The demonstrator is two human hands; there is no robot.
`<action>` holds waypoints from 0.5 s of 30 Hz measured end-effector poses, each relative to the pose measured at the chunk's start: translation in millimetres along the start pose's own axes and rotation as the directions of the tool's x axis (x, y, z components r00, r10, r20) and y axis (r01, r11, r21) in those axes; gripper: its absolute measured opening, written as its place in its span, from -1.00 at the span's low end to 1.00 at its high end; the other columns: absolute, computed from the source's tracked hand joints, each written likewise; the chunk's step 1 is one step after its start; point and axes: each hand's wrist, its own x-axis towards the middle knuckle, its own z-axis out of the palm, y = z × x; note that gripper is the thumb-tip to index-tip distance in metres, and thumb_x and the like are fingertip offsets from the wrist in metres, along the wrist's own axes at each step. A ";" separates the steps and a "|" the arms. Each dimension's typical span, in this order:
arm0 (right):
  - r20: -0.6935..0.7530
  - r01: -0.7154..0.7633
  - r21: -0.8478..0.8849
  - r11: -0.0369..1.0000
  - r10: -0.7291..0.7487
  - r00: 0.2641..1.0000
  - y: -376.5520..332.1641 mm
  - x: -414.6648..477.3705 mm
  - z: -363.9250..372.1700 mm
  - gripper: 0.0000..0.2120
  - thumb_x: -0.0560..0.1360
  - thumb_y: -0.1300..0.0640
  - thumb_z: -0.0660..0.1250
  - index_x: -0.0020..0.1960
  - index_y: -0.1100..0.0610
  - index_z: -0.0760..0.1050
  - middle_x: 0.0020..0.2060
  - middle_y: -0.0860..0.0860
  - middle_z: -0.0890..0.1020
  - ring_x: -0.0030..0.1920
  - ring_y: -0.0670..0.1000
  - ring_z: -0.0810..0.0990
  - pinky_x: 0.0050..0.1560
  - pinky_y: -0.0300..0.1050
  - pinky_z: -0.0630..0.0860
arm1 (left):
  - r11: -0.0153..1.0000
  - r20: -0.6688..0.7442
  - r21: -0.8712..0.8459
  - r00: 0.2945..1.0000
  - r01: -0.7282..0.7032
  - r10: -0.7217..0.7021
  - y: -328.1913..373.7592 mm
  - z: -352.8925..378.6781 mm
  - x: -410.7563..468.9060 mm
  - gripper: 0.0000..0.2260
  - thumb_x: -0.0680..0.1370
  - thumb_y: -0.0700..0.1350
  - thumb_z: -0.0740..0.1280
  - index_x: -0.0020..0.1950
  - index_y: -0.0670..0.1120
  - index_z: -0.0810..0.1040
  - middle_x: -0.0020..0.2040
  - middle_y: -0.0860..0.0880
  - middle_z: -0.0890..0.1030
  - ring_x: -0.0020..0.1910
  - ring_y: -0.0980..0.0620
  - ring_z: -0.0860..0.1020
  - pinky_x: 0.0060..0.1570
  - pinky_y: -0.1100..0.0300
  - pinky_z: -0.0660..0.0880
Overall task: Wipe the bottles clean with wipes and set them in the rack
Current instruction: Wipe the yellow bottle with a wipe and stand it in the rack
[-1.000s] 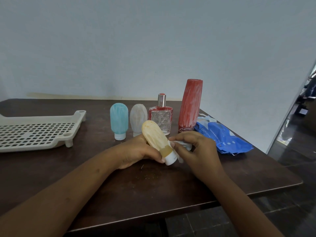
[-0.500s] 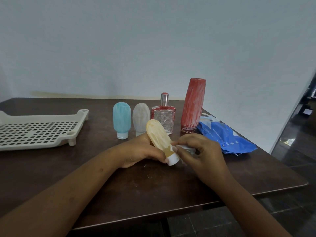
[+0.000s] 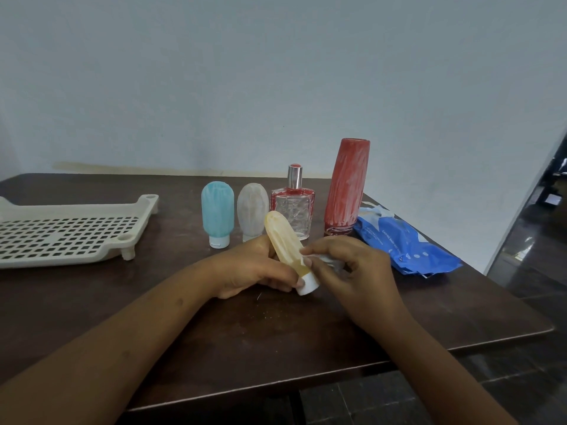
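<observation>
At the near middle of the dark brown wooden table [image 3: 276, 332], we see a yellow soft plastic squeeze bottle [image 3: 283, 240] held just above the tabletop. It is tilted, with its rounded end up and away from us and its white screw cap [image 3: 306, 285] down towards us. The left hand [image 3: 254, 268] grips the bottle from the left, fingers curled round its lower body and one fingertip against the cap. The right hand [image 3: 357, 271] pinches a crumpled white wipe [image 3: 328, 259] between thumb and fingers and presses it against the bottle's right side, just above the cap.

Behind the hands we count four more bottles standing in a row. The first is a pale blue squeeze bottle [image 3: 217, 213] resting on its white cap, and a translucent whitish squeeze bottle [image 3: 253, 210] stands just beside it. Next comes a square clear glass perfume bottle [image 3: 293, 214] with red smears and a silver neck, then a tall red streaked bottle [image 3: 346, 185]. All four look smeared. To the right of the red bottle a blue soft pack of wipes [image 3: 405, 243] lies flat near the table's edge.

Well apart to the left, a cream plastic rack [image 3: 92, 208] with a grid of square holes sits on short feet. We see no bottle in the part of it that is in view.
</observation>
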 end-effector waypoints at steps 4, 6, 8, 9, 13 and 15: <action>0.015 -0.062 0.098 0.993 0.061 0.998 -2.1 -1.5 -4.4 -0.73 0.40 0.24 0.48 0.06 0.05 0.57 -0.10 -0.19 0.64 -0.03 -0.28 0.59 -0.10 -0.46 0.47 | 1.000 0.008 0.014 1.000 -0.004 0.004 0.5 0.9 0.9 -0.68 0.45 -0.39 0.39 0.12 -0.09 0.48 -0.09 -0.01 0.65 -0.13 0.11 0.65 -0.22 0.30 0.57; -0.015 -0.100 0.103 0.990 0.103 0.995 -0.3 1.8 -3.1 -0.75 0.40 0.23 0.48 0.03 0.03 0.54 -0.14 -0.20 0.64 -0.07 -0.28 0.60 -0.14 -0.47 0.47 | 1.000 0.004 0.010 1.000 -0.001 0.001 0.6 1.7 1.9 -0.69 0.47 -0.36 0.39 0.11 -0.07 0.48 -0.05 -0.01 0.64 -0.11 0.11 0.64 -0.22 0.31 0.57; -0.028 -0.073 0.068 0.995 0.075 0.997 0.5 3.2 -0.5 -0.80 0.41 0.23 0.47 -0.02 0.01 0.57 -0.16 -0.21 0.63 -0.09 -0.25 0.59 -0.15 -0.45 0.46 | 1.000 0.002 0.004 1.000 -0.007 0.007 0.5 1.4 1.7 -0.70 0.47 -0.36 0.39 0.08 -0.05 0.47 -0.10 0.03 0.65 -0.13 0.13 0.65 -0.21 0.30 0.58; -0.030 -0.044 0.053 0.998 0.046 0.999 0.2 2.4 0.1 -0.82 0.41 0.24 0.46 -0.05 0.02 0.60 -0.15 -0.20 0.63 -0.09 -0.23 0.59 -0.14 -0.43 0.47 | 1.000 0.007 0.006 1.000 -0.011 0.011 0.9 1.4 0.8 -0.72 0.47 -0.36 0.39 0.06 -0.05 0.48 -0.15 0.06 0.65 -0.16 0.14 0.65 -0.21 0.30 0.59; -0.008 0.078 0.047 0.996 -0.078 0.997 1.8 -1.9 -3.5 -0.85 0.39 0.21 0.46 -0.04 0.11 0.66 -0.10 -0.10 0.65 -0.02 -0.17 0.60 -0.03 -0.31 0.52 | 0.999 0.021 0.027 0.999 -0.034 0.033 1.6 1.5 -1.4 -0.76 0.47 -0.34 0.40 0.03 -0.06 0.50 -0.19 0.05 0.65 -0.17 0.15 0.65 -0.22 0.31 0.58; -0.012 0.058 0.050 0.997 -0.057 0.998 3.4 -0.9 -4.6 -0.85 0.39 0.24 0.48 -0.05 0.10 0.66 -0.09 -0.10 0.65 -0.02 -0.17 0.60 -0.04 -0.28 0.53 | 0.999 0.010 0.026 0.999 -0.036 0.035 1.2 1.9 -0.5 -0.76 0.47 -0.34 0.40 0.01 -0.04 0.50 -0.19 0.06 0.65 -0.18 0.16 0.64 -0.22 0.30 0.58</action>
